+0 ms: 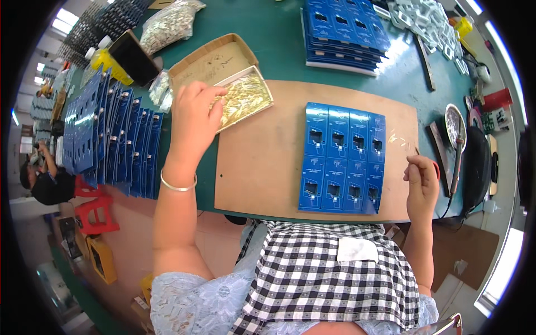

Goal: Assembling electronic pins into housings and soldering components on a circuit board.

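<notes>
Two bare hands at a green table (273, 42), with a blue sheet (347, 157) flat between them.
Nearest is a checked apron (312, 279), black and white. Past it, the blue sheet lies on a brown board (257, 173); it has two rows of four dark holes. The right hand (422, 184) is by the board's right edge, its fingers curled in close — I can't tell what they pinch, but a bit of red shows beside them. A few tiny bits (392, 136) lie near that hand. The left hand (194, 118) bends over the left side of a box (265, 85) of thin gold pieces (245, 97), fingers curved — I can't tell if they hold one. Farther off are a brown tray (215, 61), a stack of blue sheets (346, 28), a full clear bag (170, 25) and a pile of pale frames (427, 25).
</notes>
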